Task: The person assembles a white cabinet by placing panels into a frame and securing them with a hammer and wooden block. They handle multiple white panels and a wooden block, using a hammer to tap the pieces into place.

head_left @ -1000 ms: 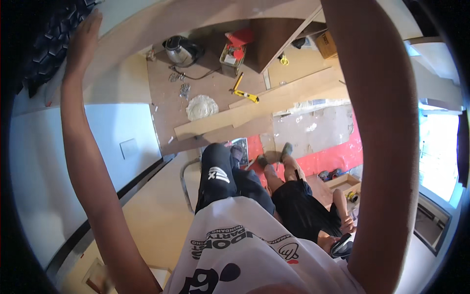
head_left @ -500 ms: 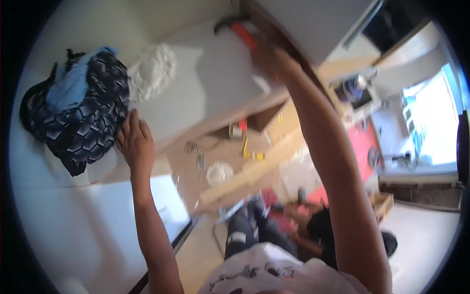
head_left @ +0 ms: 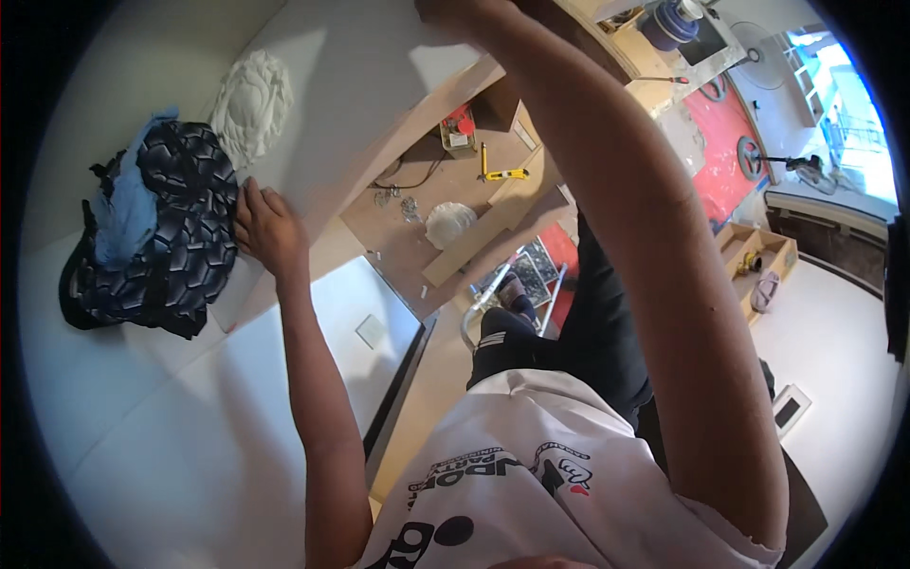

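My left hand (head_left: 272, 226) rests with fingers stretched out on the edge of a white top surface (head_left: 346, 114), beside a black bag (head_left: 190, 251) with a hexagon-like pattern. A light blue cloth (head_left: 128, 223) lies over the bag, and a crumpled white cloth item (head_left: 251, 104) sits just past it. At the upper edge of the picture, my right hand (head_left: 464, 17) is raised over the same surface and looks curled. The picture's edge cuts off its fingers; the red-handled hammer it gripped a moment ago is out of view.
In the compartment below lie a yellow L-shaped tool (head_left: 507, 174), a red-lidded container (head_left: 460, 128), a white bundle (head_left: 449, 225) and a wooden strip (head_left: 469, 248). A metal stepladder (head_left: 559, 289) stands by my legs. An open wooden box (head_left: 782, 251) is at right.
My right hand has moved up to the picture's top edge, and the hammer has left the view. The view has shifted; my left hand stays beside the bag. The person at lower right is mostly hidden.
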A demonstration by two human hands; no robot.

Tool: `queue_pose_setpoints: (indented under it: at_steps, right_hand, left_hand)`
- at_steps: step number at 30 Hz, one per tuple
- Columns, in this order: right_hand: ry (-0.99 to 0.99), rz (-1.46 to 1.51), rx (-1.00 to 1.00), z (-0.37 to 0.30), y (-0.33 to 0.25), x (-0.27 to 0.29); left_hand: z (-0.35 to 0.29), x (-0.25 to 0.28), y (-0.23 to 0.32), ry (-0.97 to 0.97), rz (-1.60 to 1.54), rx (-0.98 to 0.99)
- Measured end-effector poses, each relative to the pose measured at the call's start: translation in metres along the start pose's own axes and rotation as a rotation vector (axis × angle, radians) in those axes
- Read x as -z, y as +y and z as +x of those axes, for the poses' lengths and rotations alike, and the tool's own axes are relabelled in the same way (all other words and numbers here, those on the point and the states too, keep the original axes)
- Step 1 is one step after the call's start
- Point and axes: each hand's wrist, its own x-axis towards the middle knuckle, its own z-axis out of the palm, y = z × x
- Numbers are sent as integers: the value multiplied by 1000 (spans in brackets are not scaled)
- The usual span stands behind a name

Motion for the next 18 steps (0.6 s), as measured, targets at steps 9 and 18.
queue_pose_setpoints:
  at_steps: [9, 18]
  right_hand:
    - [-53, 1117, -230, -45, -14, 31]
    - [258, 1243, -365, -80, -40, 13]
  left_hand:
    - [5, 5, 5, -21, -19, -34]
    - [94, 85, 112, -192, -280, -163]
